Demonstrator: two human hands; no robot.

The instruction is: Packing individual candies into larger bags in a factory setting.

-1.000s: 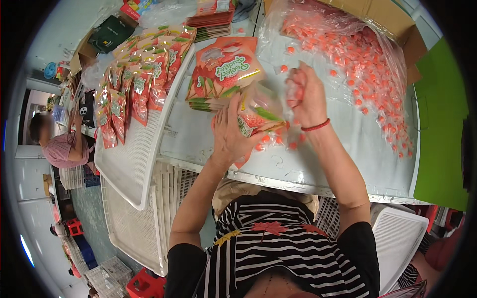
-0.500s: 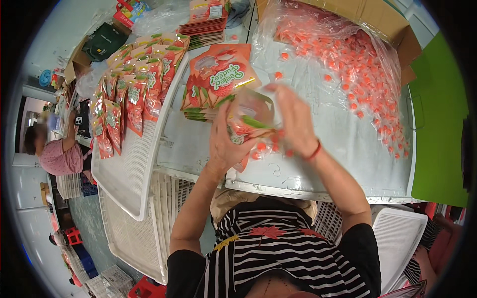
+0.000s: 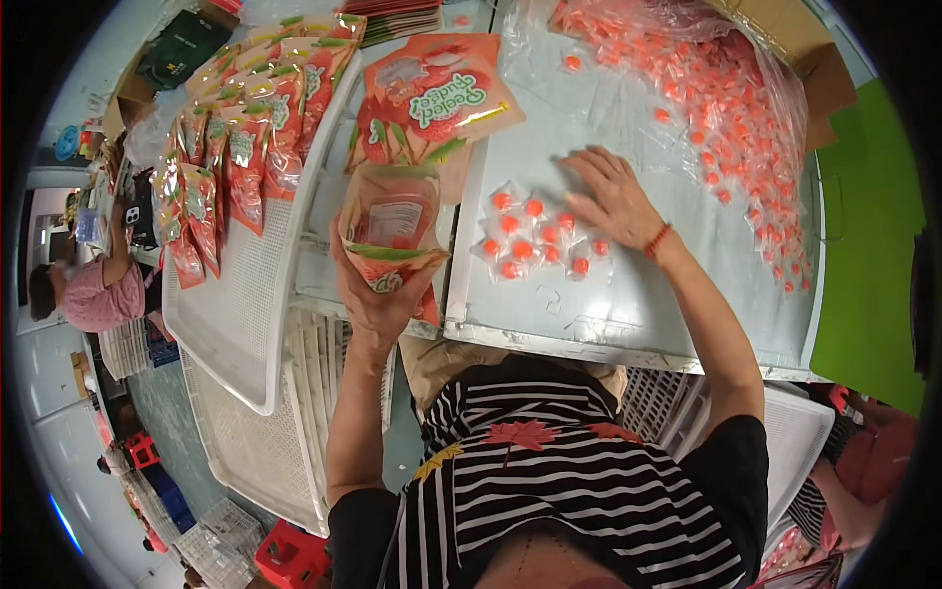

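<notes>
Gripping an open-topped pouch (image 3: 394, 211) in the left hand (image 3: 375, 302), with thumb and fingers wrapped round its sides, left of a few loose sweets (image 3: 522, 249). Spreading the right hand (image 3: 618, 201) just beside their far right, with fingers parted and holding nothing visible. Facing a heap (image 3: 687, 98) far right, full pouches (image 3: 245, 147) far left.

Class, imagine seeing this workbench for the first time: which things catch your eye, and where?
A big heap of wrapped red sweets stands out at the upper right, amid clear plastic. Near the middle, the left hand holds an open pouch, while the right hand is beside a small cluster of sweets. At the left, red pouches crowd a white tray.
</notes>
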